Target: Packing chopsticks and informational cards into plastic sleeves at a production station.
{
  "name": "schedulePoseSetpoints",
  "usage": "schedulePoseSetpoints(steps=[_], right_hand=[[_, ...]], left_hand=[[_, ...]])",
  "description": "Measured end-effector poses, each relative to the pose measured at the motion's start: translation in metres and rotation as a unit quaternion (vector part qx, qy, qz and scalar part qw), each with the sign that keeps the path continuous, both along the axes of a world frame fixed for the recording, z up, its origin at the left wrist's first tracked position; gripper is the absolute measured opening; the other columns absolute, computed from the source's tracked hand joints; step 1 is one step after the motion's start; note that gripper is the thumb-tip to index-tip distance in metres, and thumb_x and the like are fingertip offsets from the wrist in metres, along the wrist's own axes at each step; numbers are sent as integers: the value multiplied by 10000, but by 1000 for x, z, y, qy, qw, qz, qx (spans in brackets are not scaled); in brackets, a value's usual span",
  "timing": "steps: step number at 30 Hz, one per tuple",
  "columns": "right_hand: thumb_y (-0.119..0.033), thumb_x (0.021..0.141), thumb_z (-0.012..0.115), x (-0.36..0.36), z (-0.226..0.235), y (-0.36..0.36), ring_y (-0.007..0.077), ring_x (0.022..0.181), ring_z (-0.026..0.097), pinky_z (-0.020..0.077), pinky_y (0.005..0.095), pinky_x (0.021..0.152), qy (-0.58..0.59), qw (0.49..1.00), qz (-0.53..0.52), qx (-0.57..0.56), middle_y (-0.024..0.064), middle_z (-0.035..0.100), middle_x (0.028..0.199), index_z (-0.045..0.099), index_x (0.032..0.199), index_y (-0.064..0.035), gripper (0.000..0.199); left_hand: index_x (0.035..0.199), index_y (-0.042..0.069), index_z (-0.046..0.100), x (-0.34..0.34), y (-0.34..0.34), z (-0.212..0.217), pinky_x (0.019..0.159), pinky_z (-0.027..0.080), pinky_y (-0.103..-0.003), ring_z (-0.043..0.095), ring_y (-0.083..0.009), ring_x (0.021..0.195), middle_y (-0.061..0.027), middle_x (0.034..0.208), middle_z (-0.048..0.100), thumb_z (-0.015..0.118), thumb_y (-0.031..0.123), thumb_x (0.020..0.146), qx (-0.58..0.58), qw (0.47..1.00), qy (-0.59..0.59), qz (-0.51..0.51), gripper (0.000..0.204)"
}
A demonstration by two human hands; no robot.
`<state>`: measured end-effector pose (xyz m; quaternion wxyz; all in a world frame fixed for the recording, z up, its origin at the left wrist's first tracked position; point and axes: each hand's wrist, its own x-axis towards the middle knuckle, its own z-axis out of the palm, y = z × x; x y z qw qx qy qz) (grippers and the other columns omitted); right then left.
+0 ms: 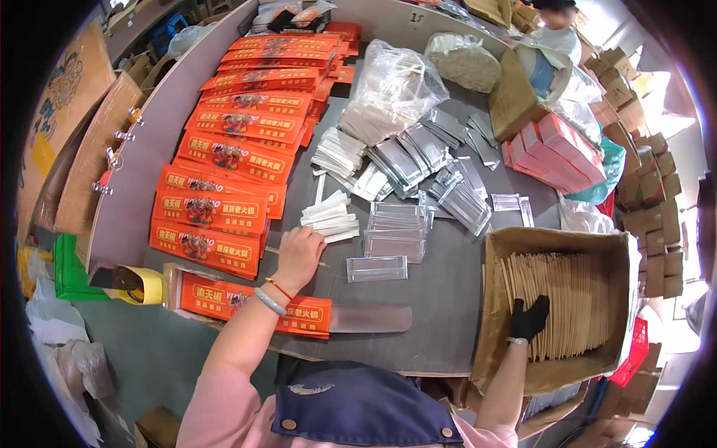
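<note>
The grey worktop (448, 299) stretches out beneath and beyond the person's left grip (299, 257), and the biggest spread on it is the overlapping rows of red-orange printed packets (239, 153), running away from me to the left of that grip and beyond it. Off to the right, a cardboard box (579, 375) stands open around the right grip (530, 319), which wears a black glove. Well beyond the left grip and somewhat to its right sits a bulging clear plastic bag (396, 89). Directly under the right grip, and mostly to its right, the box holds a dense row of thin wooden sticks (575, 299); the gloved fingers rest at their left part, and I can't tell whether they are pinching any. One more red-orange packet (216, 300) lies just nearer the person than the left grip, the wrist crossing above it, with a clear plastic strip (373, 319) sticking out of its right end. To the right of the left grip lie flat silvery packets (396, 224), loosely heaped. The slim white packets (328, 220) are smaller, piled just beyond the left grip, whose bare fingers curl down at the near edge of the pile; whether they pinch one is hidden from me. A pale bangle (270, 302) and a thin red cord (280, 287) circle that wrist.
</note>
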<state>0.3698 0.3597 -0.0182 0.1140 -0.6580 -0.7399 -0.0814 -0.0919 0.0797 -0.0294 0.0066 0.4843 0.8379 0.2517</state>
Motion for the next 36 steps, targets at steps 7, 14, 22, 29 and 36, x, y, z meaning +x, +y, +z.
schedulePoseSetpoints(steps=[7,14,22,29,36], right_hand=[[-470,898,602,-26,-7,-43,418,1284,462,363,521,1066,-40,999,-27,-4,273,492,1390,458,1361,97,747],[-344,801,735,-25,33,-71,401,1029,604,476,477,890,-17,995,87,-51,228,640,1120,630,1093,20,479],[-102,834,622,-15,21,-73,356,834,590,479,480,732,-57,995,82,-11,154,591,878,582,893,-54,85],[-106,863,555,-11,10,-57,355,885,591,469,476,756,-60,994,93,8,172,598,932,567,984,-24,147],[-86,784,606,-99,64,-100,347,737,607,469,468,653,99,875,448,-151,134,607,768,698,990,-101,225]], left_hand=[[827,76,625,29,1,28,749,449,-418,576,-307,851,-82,850,602,682,94,803,20,996,-67,-53,65],[924,98,627,65,29,28,822,436,-447,550,-304,938,-72,990,589,766,154,730,-30,996,-24,-82,245],[831,65,647,65,24,62,727,474,-439,597,-291,785,-73,736,638,766,113,718,-42,945,-311,-90,171],[927,130,711,92,-31,59,895,411,-432,533,-272,1005,-40,1006,591,867,206,578,-70,972,-159,-156,390],[1126,77,659,77,-63,75,949,404,-446,516,-314,1056,-85,1091,600,882,243,569,-63,982,-96,-149,622]])
